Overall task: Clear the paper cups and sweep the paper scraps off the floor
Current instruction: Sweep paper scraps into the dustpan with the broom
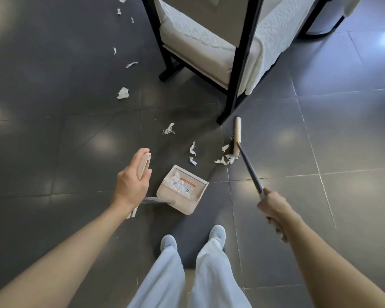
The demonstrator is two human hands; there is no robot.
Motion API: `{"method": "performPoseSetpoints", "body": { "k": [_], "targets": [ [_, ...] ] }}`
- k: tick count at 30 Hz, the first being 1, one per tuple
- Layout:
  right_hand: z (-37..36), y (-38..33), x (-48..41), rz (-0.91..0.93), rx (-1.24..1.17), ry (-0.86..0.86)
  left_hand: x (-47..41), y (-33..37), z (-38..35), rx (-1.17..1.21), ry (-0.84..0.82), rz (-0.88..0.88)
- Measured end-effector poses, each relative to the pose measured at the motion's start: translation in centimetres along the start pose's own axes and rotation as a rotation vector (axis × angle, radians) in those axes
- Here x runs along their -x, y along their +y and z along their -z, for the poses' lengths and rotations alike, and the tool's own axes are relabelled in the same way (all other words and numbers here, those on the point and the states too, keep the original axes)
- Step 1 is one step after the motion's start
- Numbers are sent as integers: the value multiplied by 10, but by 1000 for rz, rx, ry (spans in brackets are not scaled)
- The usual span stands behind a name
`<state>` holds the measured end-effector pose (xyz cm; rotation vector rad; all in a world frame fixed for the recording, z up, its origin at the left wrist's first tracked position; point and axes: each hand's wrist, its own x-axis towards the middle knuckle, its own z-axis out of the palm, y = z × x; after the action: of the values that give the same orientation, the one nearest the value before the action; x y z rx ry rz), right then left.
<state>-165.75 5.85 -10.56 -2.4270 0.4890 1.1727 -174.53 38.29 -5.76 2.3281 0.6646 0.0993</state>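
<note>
My left hand [131, 181] grips the beige handle of a long-handled dustpan [182, 190], which stands on the dark tiled floor with some white scraps inside it. My right hand [273, 210] holds the grey pole of a broom; its beige head [237, 138] touches the floor near a small pile of paper scraps [226, 160]. More white paper scraps lie ahead of the pan [192, 152] [169, 129], and a trail of them [122, 93] runs away to the upper left. No paper cups are in view.
A black-framed chair with white cushions [209, 41] stands just beyond the broom head; its front leg [229, 107] is close to it. My feet in pale shoes [217, 234] are right behind the dustpan. Grey floor tiles spread left and right.
</note>
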Motion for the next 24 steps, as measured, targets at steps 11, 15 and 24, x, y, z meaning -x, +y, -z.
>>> {"method": "performPoseSetpoints", "body": {
  "k": [11, 15, 24],
  "targets": [
    [-64, -40, 63, 87, 107, -214, -60, 3, -6, -6, -7, -98],
    [-54, -44, 85, 80, 47, -265, -61, -3, -2, 2, -34, -103],
    [-38, -83, 96, 128, 100, -73, -64, -37, 32, 21, -6, -73]
  ]
}}
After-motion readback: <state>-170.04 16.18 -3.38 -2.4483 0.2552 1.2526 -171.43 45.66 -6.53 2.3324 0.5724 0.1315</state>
